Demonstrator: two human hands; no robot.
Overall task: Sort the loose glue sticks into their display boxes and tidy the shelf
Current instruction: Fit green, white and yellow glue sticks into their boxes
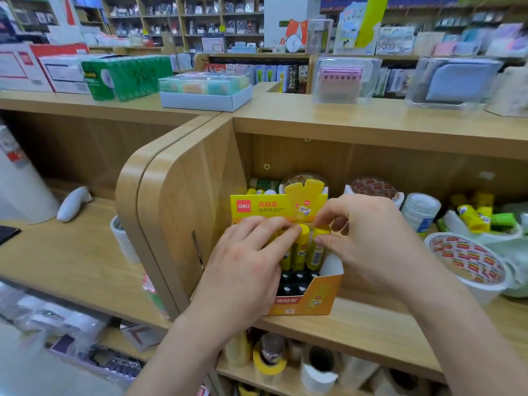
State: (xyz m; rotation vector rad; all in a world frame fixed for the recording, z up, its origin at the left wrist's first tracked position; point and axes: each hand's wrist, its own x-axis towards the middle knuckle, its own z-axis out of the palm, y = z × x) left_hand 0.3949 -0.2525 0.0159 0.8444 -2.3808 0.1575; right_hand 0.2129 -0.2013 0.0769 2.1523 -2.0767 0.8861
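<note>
Far left, on the lower bay, a white handheld device (75, 203) lies on the wooden board beside a tall white cylinder (24, 184). A rounded wooden divider panel (183, 215) separates that bay from the shelf (371, 324) under inspection.

Just right of the panel, a yellow and orange display box (310, 300) stands at the front edge of the shelf, its printed header card (257, 208) upright at the back. The left hand (248, 261) lies over the left part of the box, palm down. Its fingers (285, 230) are extended and fairly straight, resting on the yellow caps of the glue sticks (300, 250) that stand upright in the rear rows. It grips nothing.

In the front rows of the box, dark round shapes (297, 281) are visible; whether they are stick ends or bare cells cannot be told.

The right hand (371, 241) reaches in from the right. Its thumb and curled forefinger appear to pinch the cap of the end glue stick (317, 252), which stands upright at the right end of the row, inside the box.

Behind the box and to its right, rolls of printed tape (371, 187) lie against the back wall. Further right, loose glue sticks (473, 215) lie in a heap, well apart from the box. In front of them, a large roll of printed tape (468, 261) lies flat near the shelf edge.
</note>
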